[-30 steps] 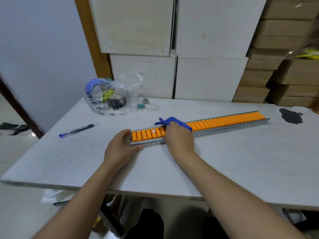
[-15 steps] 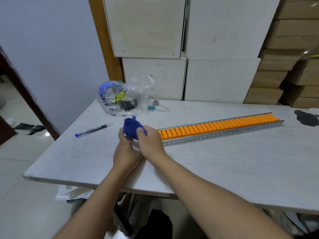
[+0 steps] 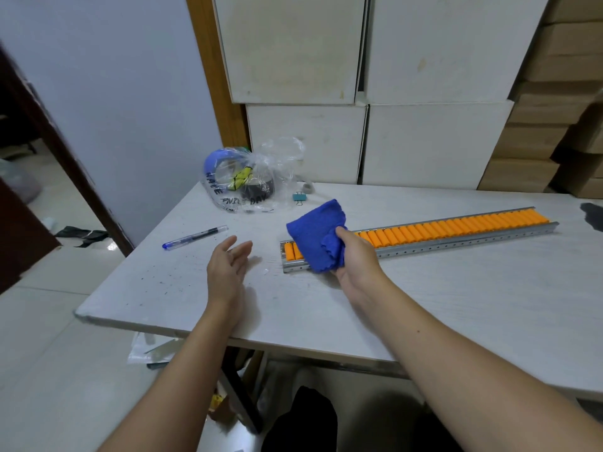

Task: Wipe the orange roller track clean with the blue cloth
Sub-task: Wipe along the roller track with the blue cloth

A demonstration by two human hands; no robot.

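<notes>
The orange roller track [image 3: 456, 230], a long metal rail filled with orange rollers, lies across the white table [image 3: 424, 305] from the middle to the right. The blue cloth [image 3: 315, 236] hangs unfolded over the track's left end. My right hand [image 3: 355, 259] grips the cloth's right edge, thumb on top, just in front of the rail. Left of the track, my left hand [image 3: 228, 265] hovers over the table with fingers spread and nothing in it, apart from the track.
A blue pen [image 3: 194, 237] lies left of my left hand. A clear plastic bag [image 3: 251, 181] with tape rolls and a small binder clip [image 3: 299, 197] sit at the back. White and brown boxes stack behind the table. A dark patch [image 3: 592, 215] marks the right edge.
The cloth, bunched between both hands half a second ago, now hangs open from my right hand over the track's left end. My left hand has let go and moved left.
</notes>
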